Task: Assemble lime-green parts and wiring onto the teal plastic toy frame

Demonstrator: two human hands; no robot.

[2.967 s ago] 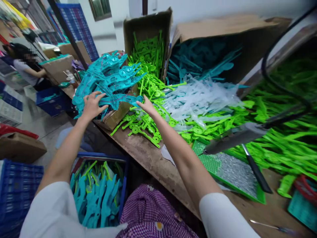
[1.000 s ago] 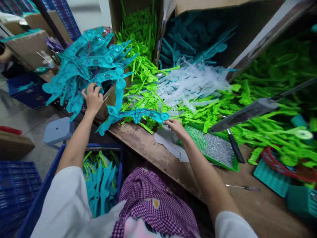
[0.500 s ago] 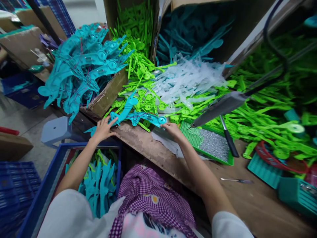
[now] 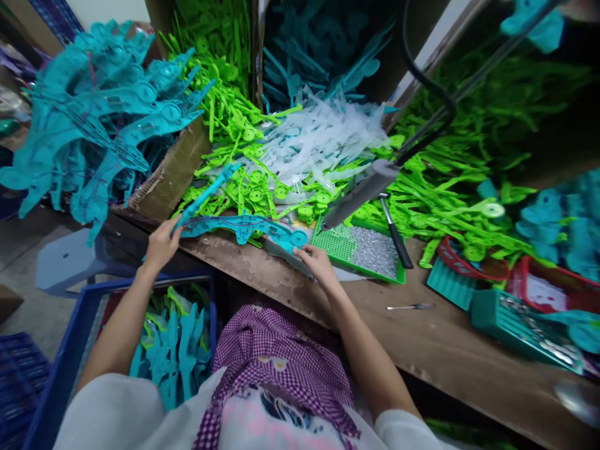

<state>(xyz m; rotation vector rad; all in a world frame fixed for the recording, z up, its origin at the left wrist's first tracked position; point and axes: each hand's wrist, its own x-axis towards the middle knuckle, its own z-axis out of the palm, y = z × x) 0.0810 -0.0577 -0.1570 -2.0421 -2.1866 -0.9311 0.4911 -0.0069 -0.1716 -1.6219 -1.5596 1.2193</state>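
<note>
A long turquoise plastic part (image 4: 244, 227) with a thin reddish wire along it stretches between my hands, above the bench's front edge. My left hand (image 4: 162, 248) pinches its left end, where a second turquoise piece (image 4: 209, 195) angles up and away, seen nearly edge-on. Whether the two pieces are joined there, I cannot tell. The thumb and fingers of my right hand (image 4: 319, 265) are closed on the round right end. Just beyond lie loose bright green plastic parts (image 4: 255, 195). A grey powered screwdriver (image 4: 360, 190) hangs, tip down, right of my right hand.
A green tray (image 4: 335, 245) of small metal pieces and a black-handled hammer (image 4: 398, 240) lie to the right. Farther right is a small screwdriver (image 4: 412, 307). Wired turquoise parts (image 4: 98, 119) pile up at left, translucent strips (image 4: 323, 137) behind. A blue crate (image 4: 70, 356) stands below left.
The view has swung right. The upper turquoise piece has turned from broadside to nearly edge-on, and my left hand has gone from spread fingers to a pinch. My right hand keeps the round end.
</note>
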